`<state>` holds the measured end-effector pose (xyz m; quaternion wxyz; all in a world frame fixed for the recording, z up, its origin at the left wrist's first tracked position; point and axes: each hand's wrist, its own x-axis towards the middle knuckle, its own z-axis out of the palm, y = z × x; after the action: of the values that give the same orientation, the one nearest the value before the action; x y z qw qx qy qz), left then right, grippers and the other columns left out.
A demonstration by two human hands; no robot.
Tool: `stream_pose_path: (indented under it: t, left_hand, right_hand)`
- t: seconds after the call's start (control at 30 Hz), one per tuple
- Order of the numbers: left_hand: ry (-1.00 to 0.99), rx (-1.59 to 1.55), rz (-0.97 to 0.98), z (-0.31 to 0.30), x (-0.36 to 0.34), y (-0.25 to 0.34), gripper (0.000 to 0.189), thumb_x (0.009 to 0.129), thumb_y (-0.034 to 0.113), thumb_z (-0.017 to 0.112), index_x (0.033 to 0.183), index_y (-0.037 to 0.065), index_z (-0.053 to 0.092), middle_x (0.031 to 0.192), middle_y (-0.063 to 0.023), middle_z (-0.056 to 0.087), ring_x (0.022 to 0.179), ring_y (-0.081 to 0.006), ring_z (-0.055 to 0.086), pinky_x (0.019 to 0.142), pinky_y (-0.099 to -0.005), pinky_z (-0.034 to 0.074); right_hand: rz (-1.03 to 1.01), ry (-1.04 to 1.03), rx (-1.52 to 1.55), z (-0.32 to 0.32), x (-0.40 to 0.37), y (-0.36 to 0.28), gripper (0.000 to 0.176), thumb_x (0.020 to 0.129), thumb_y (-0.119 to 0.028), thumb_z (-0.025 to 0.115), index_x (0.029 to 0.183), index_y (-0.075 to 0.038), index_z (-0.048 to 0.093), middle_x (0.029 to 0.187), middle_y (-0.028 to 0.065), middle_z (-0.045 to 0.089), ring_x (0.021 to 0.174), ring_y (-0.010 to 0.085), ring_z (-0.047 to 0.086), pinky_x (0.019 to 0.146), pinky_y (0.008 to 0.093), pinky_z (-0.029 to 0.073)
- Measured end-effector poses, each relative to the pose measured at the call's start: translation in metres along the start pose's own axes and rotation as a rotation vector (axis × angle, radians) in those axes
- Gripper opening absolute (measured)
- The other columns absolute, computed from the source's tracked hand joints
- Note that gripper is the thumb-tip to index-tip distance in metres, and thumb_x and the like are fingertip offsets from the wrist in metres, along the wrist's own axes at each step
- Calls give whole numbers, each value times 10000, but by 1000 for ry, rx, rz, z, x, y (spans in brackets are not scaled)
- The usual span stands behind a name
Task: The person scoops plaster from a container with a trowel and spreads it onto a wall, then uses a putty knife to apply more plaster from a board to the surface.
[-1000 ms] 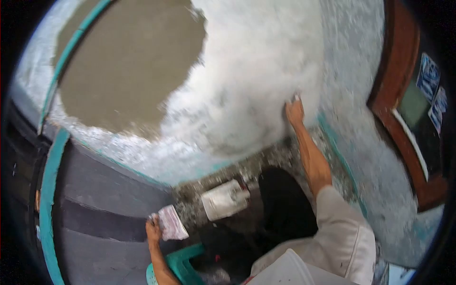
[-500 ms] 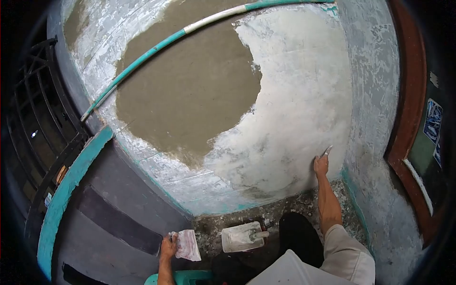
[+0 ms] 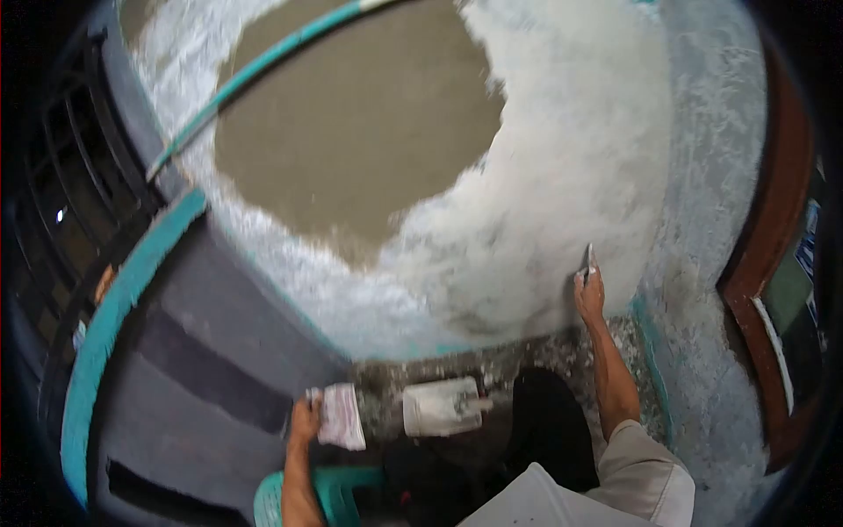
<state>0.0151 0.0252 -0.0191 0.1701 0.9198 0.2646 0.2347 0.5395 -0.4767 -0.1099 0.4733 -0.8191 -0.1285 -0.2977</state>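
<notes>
My right hand (image 3: pixel 590 294) grips a small putty knife (image 3: pixel 587 260) with its blade pressed against the white plastered patch of the wall (image 3: pixel 562 176). My left hand (image 3: pixel 305 422) holds a flat board smeared with white and pinkish putty (image 3: pixel 338 416), low near the floor. A bare grey-brown cement patch (image 3: pixel 360 149) lies left of the white area. Between my hands, a white tray of putty (image 3: pixel 442 406) with a tool in it rests on the ground.
A teal pipe (image 3: pixel 255 70) crosses the wall diagonally. A dark grey wall with a teal edge (image 3: pixel 114 307) runs at left beside a black metal grille (image 3: pixel 53 202). A brown wooden door frame (image 3: pixel 777 263) stands at right. A teal plastic stool (image 3: pixel 334 492) sits below.
The view has tilted and blurred slightly. My right hand has moved the knife a little up the white patch. My left hand still holds the board in about the same place.
</notes>
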Motion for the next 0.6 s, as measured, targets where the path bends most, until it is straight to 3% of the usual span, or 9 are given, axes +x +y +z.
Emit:
stream_pose_path:
  t: [0.1,0.13,0.2,0.27,0.33,0.37,0.43,0.5,0.6]
  left_hand:
    - [-98,61,-107,-1,2,-5,432,1045,363,563,1142,-46,665,1050,-325,688,1011,-499,659,854,-515,514]
    - [-132,101,-194,-1,5,-4,419,1045,349,562,1151,-44,663,1084,-330,682,1036,-499,651,871,-522,506]
    - [-65,-27,-60,6,4,-19,427,1058,349,533,1170,-47,648,1136,-333,668,1088,-500,633,916,-515,494]
    - [-77,-52,-141,0,4,-11,478,1068,401,526,1191,-51,619,1135,-328,666,1089,-493,630,930,-507,484]
    - [-35,-132,-137,-3,3,-1,514,1059,435,552,1161,-65,604,1059,-322,656,1017,-455,640,911,-488,483]
    - [-76,-150,-199,-4,5,-3,512,1055,433,561,1162,-66,604,1049,-313,656,1002,-429,641,912,-483,483]
    - [-127,-177,-272,-1,6,-6,511,1051,432,570,1164,-66,603,1039,-305,656,988,-402,641,913,-477,484]
    - [-82,-148,-222,-2,4,-1,500,1041,427,593,1151,-60,615,995,-267,674,914,-345,649,882,-460,502]
    - [-166,-143,-326,-6,8,1,476,1033,414,618,1115,-55,629,939,-221,688,848,-289,655,844,-434,519]
  right_hand:
    - [61,-455,151,-6,-35,-49,483,1014,-160,578,1472,-9,536,1175,272,662,1103,430,646,996,477,481]
    - [-33,-566,157,6,-52,-54,458,1017,-188,590,1432,4,569,1221,286,655,1132,429,644,1011,467,479]
    - [-99,-877,134,21,-82,-75,450,1012,-255,619,1369,19,613,1326,300,624,1205,427,620,1041,456,471]
    - [-77,-1144,99,35,-112,-117,464,1005,-294,636,1346,21,624,1384,299,600,1251,428,598,1057,455,465]
    - [-423,-1343,-275,52,-144,-143,487,977,-352,671,1306,7,642,1446,248,574,1315,423,552,1065,490,467]
    - [-429,-1379,-279,59,-160,-152,487,977,-352,671,1306,7,642,1446,248,574,1315,423,552,1065,490,467]
    - [-647,-1372,-358,73,-190,-160,487,958,-391,683,1269,-15,662,1448,233,569,1365,424,508,1087,537,453]
    - [-665,-1366,-357,88,-218,-156,479,947,-391,690,1253,-23,672,1418,233,582,1338,436,532,1064,556,471]
    - [-681,-1387,-305,102,-253,-128,433,928,-362,691,1203,-27,700,1366,224,597,1260,450,586,995,578,514]
